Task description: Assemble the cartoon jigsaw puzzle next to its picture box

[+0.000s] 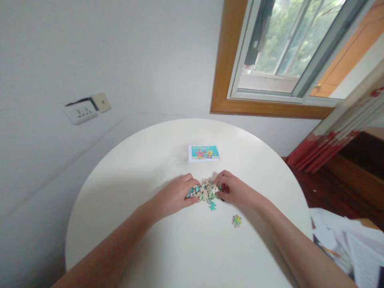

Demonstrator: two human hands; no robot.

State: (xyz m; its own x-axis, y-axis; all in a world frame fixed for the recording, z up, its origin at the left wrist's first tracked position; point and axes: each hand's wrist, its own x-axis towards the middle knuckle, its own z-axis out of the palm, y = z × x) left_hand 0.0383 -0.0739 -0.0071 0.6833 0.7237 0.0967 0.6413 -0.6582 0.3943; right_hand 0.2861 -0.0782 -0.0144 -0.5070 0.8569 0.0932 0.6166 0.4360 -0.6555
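Note:
A small heap of jigsaw puzzle pieces [205, 192], tan, white and teal, lies on the white round table [186, 256]. My left hand [177, 194] curves round the left side of the heap, with pieces between thumb and fingers. From the right, my right hand [232, 188] closes on the heap's other edge with bent fingers; something dark red shows under its palm, too hidden to name. One teal puzzle piece [213, 206] sits at the heap's near edge. Closer to me, a few yellow-green pieces [237, 221] lie apart.
Beyond the heap lies a picture card [205, 153] with cartoon figures. The table's far edge is close to a wall with a socket [82, 111] and a wood-framed window [220, 106]. Papers [345, 240] are piled at the right, below a red and white curtain [327, 140].

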